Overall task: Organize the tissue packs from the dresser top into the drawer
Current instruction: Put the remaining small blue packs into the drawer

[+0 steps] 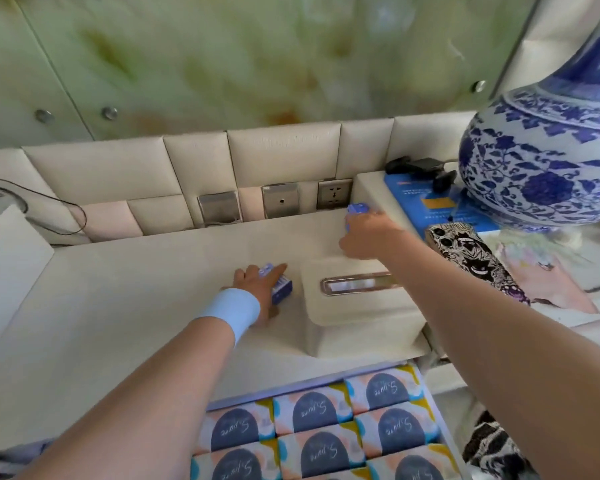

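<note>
Left hand: my left hand [257,289], with a pale blue wristband [232,310], lies over the near pack [280,287]; its fingers are closed round it and the forefinger lies along the top.
Near pack: a small blue tissue pack, about mid-way across the dresser top [136,306], just beside the left side of the white tissue box [354,306].
Right hand: my right hand [368,237] reaches to the back right of the surface and grips the far pack [357,209]. The fingers are curled about it, but blur hides exactly how they lie.
Far pack: also blue, at the back edge, below the wall socket [334,195] and against the raised ledge on the right; its end sticks out past my fingers.
Drawer: the drawer [439,424] stands open under the front edge and holds patterned tissue packs [314,410] in tidy rows, side by side and touching.
Ledge on the right: a blue-and-white vase [548,161], a phone [475,254] in a patterned case lying flat near my right forearm, and a blue card [430,202] partly under the vase.
</note>
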`<state>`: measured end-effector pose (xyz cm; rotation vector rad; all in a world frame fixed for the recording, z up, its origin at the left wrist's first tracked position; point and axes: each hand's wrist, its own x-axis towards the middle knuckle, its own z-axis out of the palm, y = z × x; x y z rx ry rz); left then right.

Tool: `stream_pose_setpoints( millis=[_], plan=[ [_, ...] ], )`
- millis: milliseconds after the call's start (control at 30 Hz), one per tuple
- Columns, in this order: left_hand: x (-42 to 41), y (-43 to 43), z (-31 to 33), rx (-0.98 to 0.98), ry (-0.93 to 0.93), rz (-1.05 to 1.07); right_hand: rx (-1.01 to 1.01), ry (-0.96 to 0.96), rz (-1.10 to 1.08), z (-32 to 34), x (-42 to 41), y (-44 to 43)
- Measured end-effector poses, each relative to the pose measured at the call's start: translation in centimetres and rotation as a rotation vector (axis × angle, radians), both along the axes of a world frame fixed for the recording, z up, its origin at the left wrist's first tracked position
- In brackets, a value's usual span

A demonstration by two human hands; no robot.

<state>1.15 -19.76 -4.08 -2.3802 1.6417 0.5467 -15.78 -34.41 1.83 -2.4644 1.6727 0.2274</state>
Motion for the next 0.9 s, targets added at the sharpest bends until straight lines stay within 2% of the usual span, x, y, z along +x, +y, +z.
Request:
stream_pose_setpoints(
  millis=[133, 433, 600, 767, 900],
  plan=[
    [1.4, -2.6, -0.5, -0.041, 0.018, 0.011, -0.009, 0.093, -0.018, -0.4, 1.5, -2.5],
    [1.7, -1.9, -0.5, -0.116, 0.038, 0.025, -0.196, 0.096, -0.121, -2.0, 3.2, -2.5],
    [1.8, 1.0, -0.7, -0.108, 0.038, 0.056, -0.075, -0.264, -0.093, -1.2, 2.9, -1.2],
    [2.0, 4.5, -0.5, -0.082, 0.065, 0.091, -0.061, -0.670, 0.079, 2.3, 4.1, 1.7],
    [1.9, 7.6, -0.3, -0.098, 0.099, 0.136, 0.214, -0.957, 0.083, 4.7, 5.5, 5.9]
  ],
)
